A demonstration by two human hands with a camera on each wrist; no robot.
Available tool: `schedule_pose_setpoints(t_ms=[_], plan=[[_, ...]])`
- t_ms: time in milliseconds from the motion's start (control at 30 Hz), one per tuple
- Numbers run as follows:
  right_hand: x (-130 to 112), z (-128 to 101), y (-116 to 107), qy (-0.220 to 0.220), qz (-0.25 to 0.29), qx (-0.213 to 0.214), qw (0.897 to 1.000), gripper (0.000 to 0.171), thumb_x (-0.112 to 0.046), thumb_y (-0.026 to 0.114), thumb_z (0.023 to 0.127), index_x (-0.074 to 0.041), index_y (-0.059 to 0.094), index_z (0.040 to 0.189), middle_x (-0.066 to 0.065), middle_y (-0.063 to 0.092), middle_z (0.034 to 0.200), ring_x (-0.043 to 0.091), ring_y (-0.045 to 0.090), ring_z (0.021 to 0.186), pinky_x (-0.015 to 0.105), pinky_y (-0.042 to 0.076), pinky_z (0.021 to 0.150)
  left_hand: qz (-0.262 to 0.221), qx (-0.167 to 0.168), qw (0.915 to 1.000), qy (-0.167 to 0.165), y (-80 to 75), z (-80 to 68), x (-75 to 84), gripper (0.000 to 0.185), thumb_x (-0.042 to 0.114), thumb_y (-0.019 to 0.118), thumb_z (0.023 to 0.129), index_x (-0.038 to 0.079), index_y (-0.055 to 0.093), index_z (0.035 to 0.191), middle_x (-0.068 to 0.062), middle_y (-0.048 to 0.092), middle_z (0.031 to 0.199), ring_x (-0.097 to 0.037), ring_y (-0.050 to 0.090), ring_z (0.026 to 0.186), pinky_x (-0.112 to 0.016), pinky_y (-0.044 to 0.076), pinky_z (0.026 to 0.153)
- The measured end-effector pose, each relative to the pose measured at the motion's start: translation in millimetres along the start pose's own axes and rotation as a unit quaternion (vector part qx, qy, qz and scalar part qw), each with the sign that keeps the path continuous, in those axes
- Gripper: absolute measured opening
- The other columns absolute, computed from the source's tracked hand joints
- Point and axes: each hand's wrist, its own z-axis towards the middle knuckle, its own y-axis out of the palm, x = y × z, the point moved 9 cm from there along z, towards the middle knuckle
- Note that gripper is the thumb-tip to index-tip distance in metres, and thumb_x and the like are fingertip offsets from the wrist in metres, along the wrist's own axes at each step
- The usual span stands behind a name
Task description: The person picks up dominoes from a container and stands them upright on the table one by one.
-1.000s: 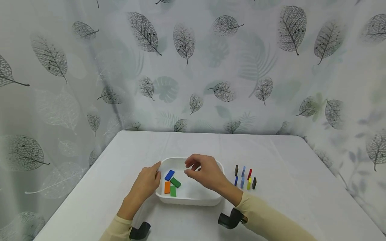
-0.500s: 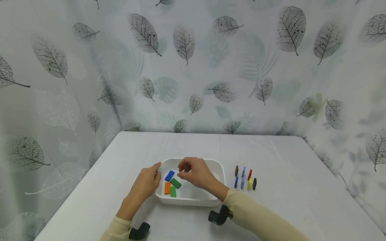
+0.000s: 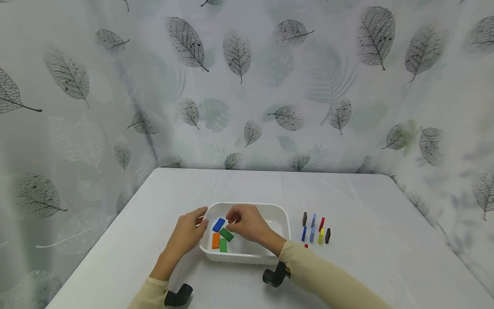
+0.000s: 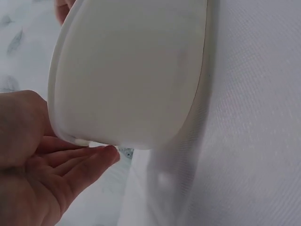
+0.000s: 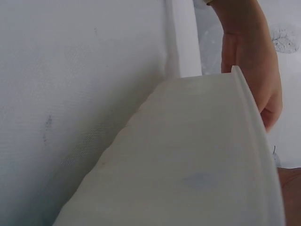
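A white tray [image 3: 247, 259] stands on the table with several small flat blocks in its left part: a blue block [image 3: 218, 225], an orange block [image 3: 215, 240], a light green block [image 3: 223, 245] and a dark green block [image 3: 226, 234]. At the tray's left end, my left hand [image 3: 188, 231] touches the rim with fairly straight fingers; the left wrist view shows its fingers against the tray's end wall. Over the tray, my right hand [image 3: 247, 223] has loosely bent fingers, its thumb tip close to the dark green block. Nothing shows between thumb and forefinger. The right wrist view hides these fingertips behind the tray wall [image 5: 188, 141].
Right of the tray, several small blocks stand upright in loose rows, among them a yellow block [image 3: 320, 236], a red block [image 3: 322, 223] and a black block [image 3: 327, 235]. A leaf-patterned curtain [image 3: 254, 86] hangs behind the white table [image 3: 366, 240].
My right hand has moved left and slightly down over the tray, toward the dark green block. My left hand stays at the tray's left end, its thumb shifted slightly onto the rim.
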Motion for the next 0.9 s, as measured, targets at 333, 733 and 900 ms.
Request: schedule_pose_setpoints(t_ms=[333,733,900], plan=[[11,4,11,0.02,-0.01,-0.025,0.999,0.021,-0.009,0.085,0.087,-0.003,0.077,0.106,0.001,0.071,0.092,0.013,0.063,0.083,0.025,0.056,0.074,-0.084,0.019,0.9954,-0.042,0.0,2.1,-11.0,0.04,0.002,0.065,0.1,-0.002,0.064,0.139,-0.02,0.064,0.137,-0.038,0.066,0.118,-0.047,0.055,0.094],[21,9,21,0.049,-0.006,-0.048,0.998,0.023,-0.01,0.085,0.086,-0.005,0.076,0.107,0.004,0.072,0.093,0.016,0.065,0.085,0.028,0.058,0.072,-0.094,0.035,0.9945,-0.031,-4.5,3.9,-12.2,0.032,0.002,0.069,0.098,0.003,0.071,0.13,-0.017,0.068,0.132,-0.037,0.067,0.116,-0.046,0.055,0.095],[25,11,29,0.069,-0.007,-0.065,0.995,0.025,-0.008,0.087,0.084,-0.003,0.075,0.105,0.004,0.069,0.09,0.018,0.062,0.083,0.028,0.058,0.073,-0.096,0.031,0.9939,-0.044,-5.8,2.1,-14.4,0.035,0.003,0.068,0.099,0.003,0.069,0.134,-0.018,0.067,0.133,-0.037,0.067,0.116,-0.046,0.054,0.096]])
